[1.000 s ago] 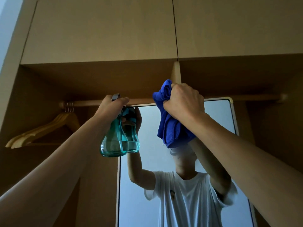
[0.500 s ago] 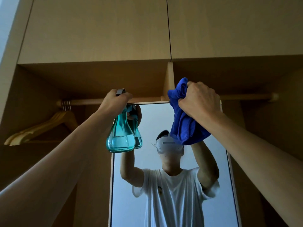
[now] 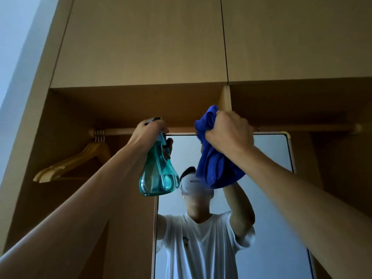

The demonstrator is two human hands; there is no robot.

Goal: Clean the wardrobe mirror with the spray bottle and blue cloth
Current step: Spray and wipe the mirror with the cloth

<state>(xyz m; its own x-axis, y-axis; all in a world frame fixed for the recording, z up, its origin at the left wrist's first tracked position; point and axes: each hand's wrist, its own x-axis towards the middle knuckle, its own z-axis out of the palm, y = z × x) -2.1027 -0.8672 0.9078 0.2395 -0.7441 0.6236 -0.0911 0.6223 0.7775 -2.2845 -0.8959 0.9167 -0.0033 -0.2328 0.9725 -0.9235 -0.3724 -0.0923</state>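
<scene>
The tall wardrobe mirror (image 3: pixel 269 158) with a pale frame stands in the open wardrobe and reflects a person in a white shirt. My left hand (image 3: pixel 148 133) grips the neck of a teal see-through spray bottle (image 3: pixel 159 178), held up by the mirror's top left corner. My right hand (image 3: pixel 227 133) clutches a bunched blue cloth (image 3: pixel 213 168) pressed against the glass near the mirror's top edge, left of its middle. The cloth hangs below my fist and hides part of the reflection.
A wooden rail (image 3: pixel 314 127) runs across the wardrobe just behind the mirror's top. Wooden hangers (image 3: pixel 74 162) hang from it at the left. Closed upper cupboard doors (image 3: pixel 141 41) sit overhead. A vertical divider panel (image 3: pixel 226 97) meets the rail above the cloth.
My right hand and the cloth have slid left along the mirror's top edge since half a second ago. The left hand with the bottle has stayed near the top left corner.
</scene>
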